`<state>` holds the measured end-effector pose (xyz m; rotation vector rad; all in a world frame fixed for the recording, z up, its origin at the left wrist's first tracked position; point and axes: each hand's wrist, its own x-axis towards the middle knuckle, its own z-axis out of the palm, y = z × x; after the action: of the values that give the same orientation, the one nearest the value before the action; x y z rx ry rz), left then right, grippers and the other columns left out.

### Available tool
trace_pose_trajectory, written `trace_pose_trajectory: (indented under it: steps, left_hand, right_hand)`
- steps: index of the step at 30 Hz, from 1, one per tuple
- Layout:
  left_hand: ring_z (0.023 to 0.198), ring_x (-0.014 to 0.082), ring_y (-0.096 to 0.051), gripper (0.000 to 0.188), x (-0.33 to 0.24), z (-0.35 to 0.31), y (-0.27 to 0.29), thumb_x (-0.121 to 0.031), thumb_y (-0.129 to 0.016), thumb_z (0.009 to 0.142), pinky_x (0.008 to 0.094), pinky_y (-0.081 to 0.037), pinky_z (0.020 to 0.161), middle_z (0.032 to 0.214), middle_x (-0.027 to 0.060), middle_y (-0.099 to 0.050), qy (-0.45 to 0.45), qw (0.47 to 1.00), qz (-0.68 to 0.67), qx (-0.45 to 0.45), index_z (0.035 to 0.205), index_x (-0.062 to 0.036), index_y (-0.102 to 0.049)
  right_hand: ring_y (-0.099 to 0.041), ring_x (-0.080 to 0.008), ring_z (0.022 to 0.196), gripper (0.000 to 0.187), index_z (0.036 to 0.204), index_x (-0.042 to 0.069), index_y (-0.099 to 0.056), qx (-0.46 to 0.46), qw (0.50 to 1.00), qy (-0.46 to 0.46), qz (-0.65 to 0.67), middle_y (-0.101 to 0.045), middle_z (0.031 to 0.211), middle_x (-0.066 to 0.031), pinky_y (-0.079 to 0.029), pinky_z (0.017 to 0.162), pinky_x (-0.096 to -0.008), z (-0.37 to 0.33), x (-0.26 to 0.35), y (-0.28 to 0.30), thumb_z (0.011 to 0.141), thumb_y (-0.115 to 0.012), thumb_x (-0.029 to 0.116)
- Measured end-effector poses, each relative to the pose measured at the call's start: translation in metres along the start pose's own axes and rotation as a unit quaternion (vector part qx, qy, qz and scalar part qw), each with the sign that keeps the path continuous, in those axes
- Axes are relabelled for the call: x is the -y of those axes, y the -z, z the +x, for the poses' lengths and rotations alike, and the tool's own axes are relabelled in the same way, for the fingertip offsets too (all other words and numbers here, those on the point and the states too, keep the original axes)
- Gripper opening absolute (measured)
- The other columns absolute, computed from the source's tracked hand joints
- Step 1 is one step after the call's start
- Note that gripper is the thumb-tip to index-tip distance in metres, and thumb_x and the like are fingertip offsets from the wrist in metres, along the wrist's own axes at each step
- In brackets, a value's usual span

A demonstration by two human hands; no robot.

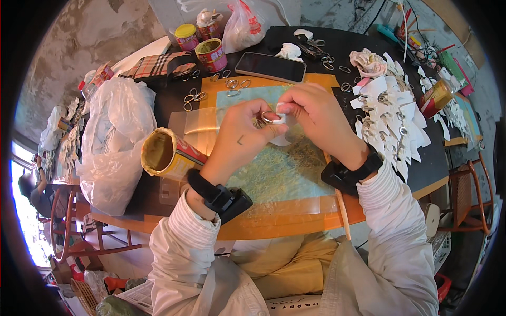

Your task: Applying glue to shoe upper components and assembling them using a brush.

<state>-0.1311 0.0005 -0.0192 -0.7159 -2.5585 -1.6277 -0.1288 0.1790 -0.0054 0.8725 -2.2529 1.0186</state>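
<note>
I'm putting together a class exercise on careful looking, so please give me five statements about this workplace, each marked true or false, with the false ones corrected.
1. The left hand and right hand meet at a small, soft-looking white piece. True.
2. The black rectangular smartphone stands upright on its edge. False: the smartphone lies flat.
3. The large, crumpled, whitish plastic bag is left of the open yellow-and-red cylindrical tin. True.
4. Only the right wrist wears a black strap. False: the left wrist wears one too.
5. The heap of thin, pointed white pieces lies to the right of the right hand. True.
</note>
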Motion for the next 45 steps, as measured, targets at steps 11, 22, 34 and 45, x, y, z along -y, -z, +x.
trace_pose_trajectory:
  steps: [11, 22, 34, 45]
  left_hand:
    - [0.063, 0.0051, -0.054, 0.033, -0.001, -0.003, 0.001, -0.031, -0.065, 0.085, 0.0191, -0.042, 0.056, 0.072, 0.0001, -0.058, 0.144, 0.936, -0.306, 0.094, 0.093, 0.0, -0.064]
    - [0.064, 0.0067, -0.055, 0.029, 0.001, -0.003, 0.002, -0.027, -0.062, 0.087, 0.0216, -0.044, 0.058, 0.078, 0.002, -0.063, 0.148, 0.942, -0.287, 0.095, 0.094, 0.0013, -0.064]
    - [0.06, 0.006, -0.055, 0.025, 0.002, -0.003, 0.002, -0.025, -0.068, 0.083, 0.0198, -0.042, 0.051, 0.069, 0.0005, -0.062, 0.142, 0.955, -0.248, 0.073, 0.085, 0.0005, -0.066]
    - [0.066, 0.0058, -0.054, 0.02, 0.002, -0.005, -0.002, -0.018, -0.071, 0.08, 0.0193, -0.042, 0.055, 0.075, -0.0003, -0.061, 0.108, 0.957, -0.259, 0.074, 0.091, -0.0018, -0.065]
  right_hand:
    - [-0.037, -0.0073, 0.058, 0.022, 0.083, 0.001, -0.052, 0.048, 0.96, -0.201, 0.187, -0.043, 0.062, -0.0012, -0.033, 0.052, -0.0249, -0.003, -0.001, 0.005, 0.093, -0.05, 0.02]
    - [-0.042, -0.0173, 0.058, 0.025, 0.084, 0.0, -0.05, 0.061, 0.965, -0.18, 0.18, -0.047, 0.066, -0.0083, -0.037, 0.055, -0.0291, -0.005, -0.002, 0.005, 0.093, -0.048, 0.023]
    - [-0.041, -0.0162, 0.055, 0.024, 0.084, 0.001, -0.051, 0.075, 0.955, -0.209, 0.195, -0.046, 0.062, -0.008, -0.036, 0.053, -0.029, -0.002, 0.007, 0.009, 0.092, -0.049, 0.023]
    - [-0.042, -0.0048, 0.061, 0.023, 0.084, 0.003, -0.057, 0.066, 0.901, -0.243, 0.353, -0.048, 0.067, 0.0004, -0.035, 0.054, -0.0227, -0.011, -0.004, 0.002, 0.091, -0.053, 0.025]
